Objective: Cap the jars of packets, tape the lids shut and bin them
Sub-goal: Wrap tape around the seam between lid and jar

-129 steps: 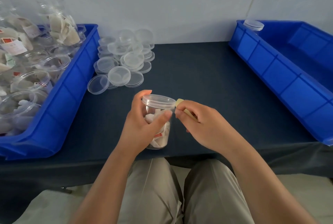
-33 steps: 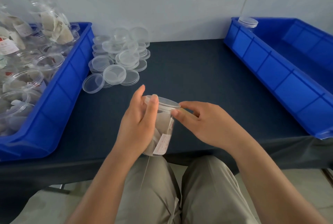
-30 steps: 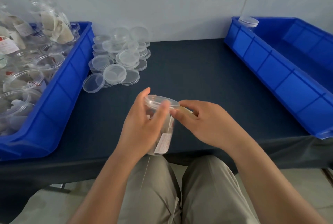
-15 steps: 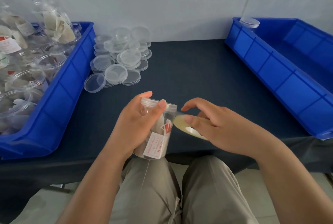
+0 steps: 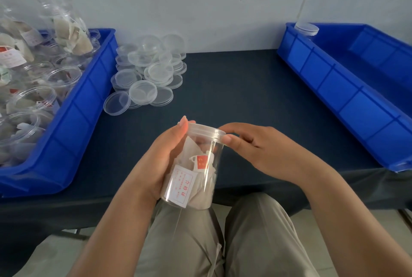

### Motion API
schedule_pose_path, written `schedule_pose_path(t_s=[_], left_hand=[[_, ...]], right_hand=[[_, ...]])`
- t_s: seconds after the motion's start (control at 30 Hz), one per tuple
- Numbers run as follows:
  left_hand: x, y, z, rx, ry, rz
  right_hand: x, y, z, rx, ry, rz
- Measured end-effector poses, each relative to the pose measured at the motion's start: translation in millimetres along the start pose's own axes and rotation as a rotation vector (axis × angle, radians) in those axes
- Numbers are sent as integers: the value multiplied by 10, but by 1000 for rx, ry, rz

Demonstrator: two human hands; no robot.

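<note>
Jar [image 5: 196,165] lies cradled in left hand [image 5: 160,161] grip; right hand [image 5: 263,149] pinches lid [image 5: 205,130] rim.

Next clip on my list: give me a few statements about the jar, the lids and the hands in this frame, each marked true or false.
1. The left hand grips a jar of packets. True.
2. That jar is uncapped. False: a clear lid sits on it.
3. The right hand pinches the lid's rim. True.
4. The loose lids lie inside a bin. False: they lie on the table, beside the left bin.
</note>
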State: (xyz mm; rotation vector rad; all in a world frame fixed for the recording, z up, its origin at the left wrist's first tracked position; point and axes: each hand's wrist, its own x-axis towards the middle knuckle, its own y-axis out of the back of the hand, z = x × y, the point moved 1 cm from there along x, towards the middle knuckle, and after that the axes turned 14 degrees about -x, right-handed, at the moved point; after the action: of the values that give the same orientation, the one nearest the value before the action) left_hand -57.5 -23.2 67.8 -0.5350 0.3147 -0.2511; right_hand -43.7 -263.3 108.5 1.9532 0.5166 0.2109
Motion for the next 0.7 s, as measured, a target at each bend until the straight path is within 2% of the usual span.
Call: schedule_pose_path(t_s=[0.3, 0.47, 0.57, 0.7], left_hand=[[-15, -77, 81, 273, -134, 74], [-1, -208, 80, 528, -303, 289], [-11, -264, 58, 595, -365, 383], [-24, -305, 18, 699, -335, 327]], right_hand=[[-25, -75, 1, 46, -48, 21], [-35, -133, 5, -36, -130, 47], [-50, -161, -25, -68, -166, 79], [-96, -193, -125, -125, -159, 93]])
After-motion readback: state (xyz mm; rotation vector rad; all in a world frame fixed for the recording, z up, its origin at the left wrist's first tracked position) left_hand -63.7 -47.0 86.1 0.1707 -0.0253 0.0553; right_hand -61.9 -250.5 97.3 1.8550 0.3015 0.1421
